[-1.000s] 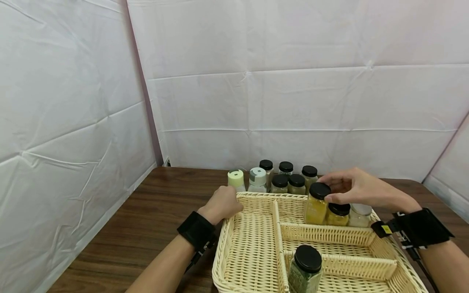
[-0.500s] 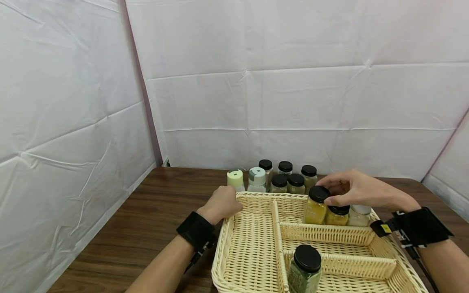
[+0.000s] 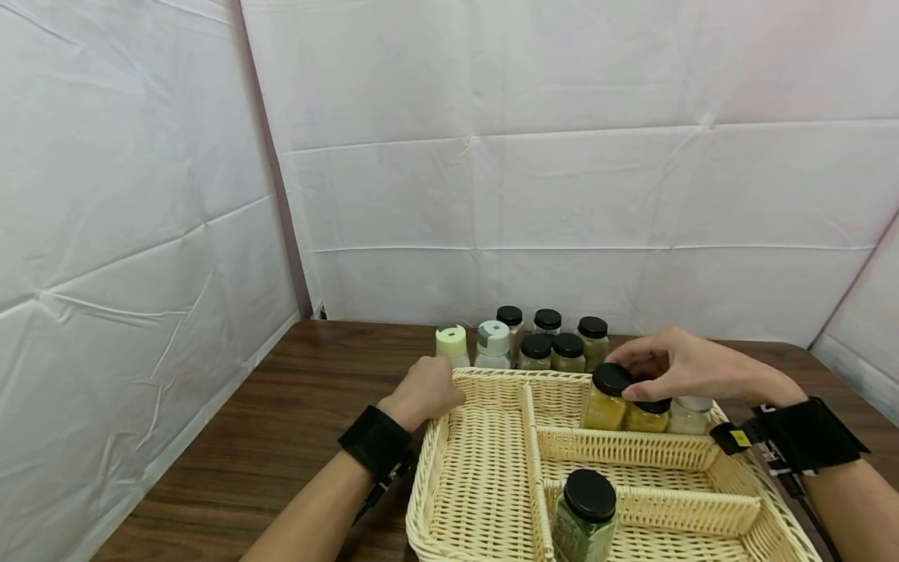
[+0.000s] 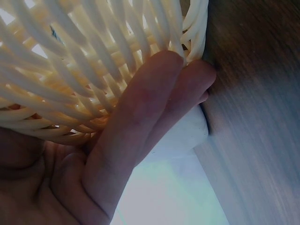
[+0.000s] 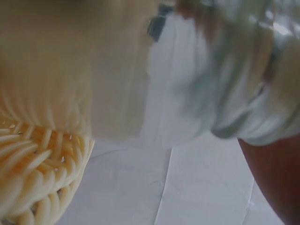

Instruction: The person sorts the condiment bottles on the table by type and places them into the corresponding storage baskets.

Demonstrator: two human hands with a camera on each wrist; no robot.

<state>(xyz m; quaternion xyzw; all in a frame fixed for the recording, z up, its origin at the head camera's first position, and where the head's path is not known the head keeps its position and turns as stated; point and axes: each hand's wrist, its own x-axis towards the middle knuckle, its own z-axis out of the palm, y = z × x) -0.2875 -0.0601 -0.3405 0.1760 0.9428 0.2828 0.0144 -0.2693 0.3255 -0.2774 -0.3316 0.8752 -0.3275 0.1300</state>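
My left hand (image 3: pixel 424 390) grips the left rim of a pale wicker basket (image 3: pixel 485 476) near its back corner. In the left wrist view its fingers (image 4: pixel 140 108) lie along the outside of the woven wall. My right hand (image 3: pixel 691 365) pinches the black lid of a spice jar with yellow powder (image 3: pixel 602 410), which stands upright in the back right compartment. Right beside it are another yellow spice jar (image 3: pixel 646 420) and a pale-lidded jar (image 3: pixel 690 415). Blurred clear glass (image 5: pixel 253 70) fills much of the right wrist view.
A black-lidded jar of green herbs (image 3: pixel 585 519) stands in the basket's front part, right of the long divider (image 3: pixel 531 445). Behind the basket several jars (image 3: pixel 567 353) and two shakers (image 3: pixel 494 343) stand on the wooden table (image 3: pixel 281 437). White sheeting (image 3: pixel 562 195) encloses the table.
My right hand and the yellow spice jar have sunk slightly lower into the back compartment. The left hand keeps its hold on the basket rim.
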